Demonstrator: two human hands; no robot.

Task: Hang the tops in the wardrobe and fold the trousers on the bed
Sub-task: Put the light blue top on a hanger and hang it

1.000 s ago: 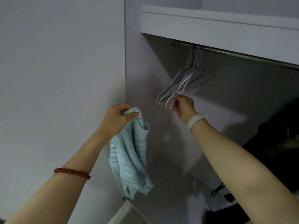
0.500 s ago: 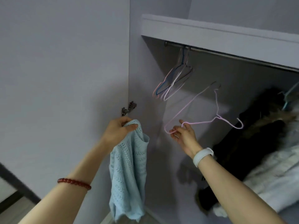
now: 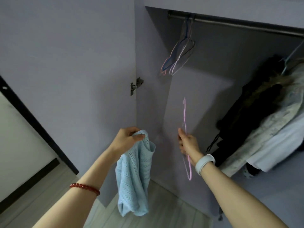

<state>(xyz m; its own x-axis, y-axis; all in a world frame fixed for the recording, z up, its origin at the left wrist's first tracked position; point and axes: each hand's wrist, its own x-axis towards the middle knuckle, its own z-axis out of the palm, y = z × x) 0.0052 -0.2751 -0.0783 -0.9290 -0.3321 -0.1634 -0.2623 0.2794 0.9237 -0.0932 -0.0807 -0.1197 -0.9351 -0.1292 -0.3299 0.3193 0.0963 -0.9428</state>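
My left hand [image 3: 127,139] grips a light blue knitted top [image 3: 134,175] by its upper edge, and the top hangs limp below it. My right hand [image 3: 186,143] holds a thin pink wire hanger [image 3: 185,112], seen edge-on and nearly vertical, its hook pointing up. Both hands are low in front of the open wardrobe, a short gap apart. Above them the metal rail [image 3: 230,23] carries a few empty hangers [image 3: 180,53] at its left end.
The open wardrobe door [image 3: 65,63] stands on the left, with a hinge [image 3: 135,85] at its edge. Dark and pale garments [image 3: 263,112] hang at the right of the rail. Pale wooden floor [image 3: 164,211] shows below.
My right hand has pulled the pink hanger off the rail, lowered it and turned it upright and edge-on. The view has tilted down. My left hand still holds the blue top.
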